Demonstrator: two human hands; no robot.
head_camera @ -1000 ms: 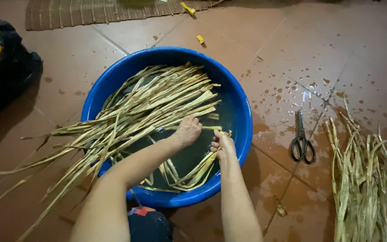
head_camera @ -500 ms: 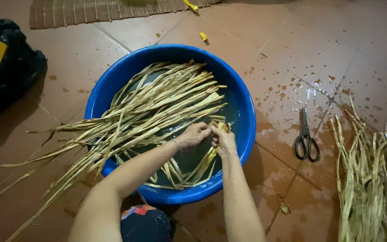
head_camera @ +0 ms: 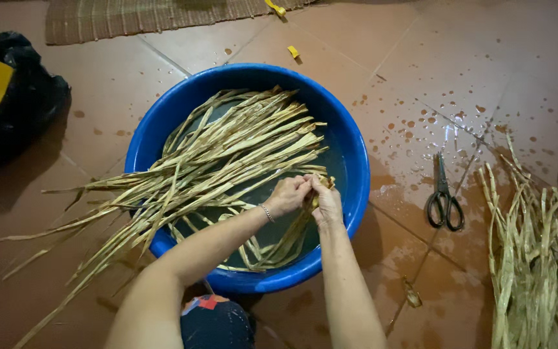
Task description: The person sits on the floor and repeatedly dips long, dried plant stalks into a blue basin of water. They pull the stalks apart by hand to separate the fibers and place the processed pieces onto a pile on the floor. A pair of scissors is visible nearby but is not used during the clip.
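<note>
Left hand and right hand met over the blue basin, fingers of both pinched shut on one wet fibre strip that trailed down into the water near the front rim. Behind them a strip bundle lay across the basin and overhung its left rim onto the tiled floor. Further off, scissors and a dry strip pile lay to the right, and a black bag sat far left.

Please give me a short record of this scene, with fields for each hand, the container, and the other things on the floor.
left hand: closed on wet strips, touching the right hand
right hand: closed on the same strips, over the water
strips in hands: long, pale, bent down into the water
basin: round, blue, holds water and many strips hanging over its left rim
scissors: shut, on wet floor right of basin
loose pile: strips at far right
black bag: upper left
</note>
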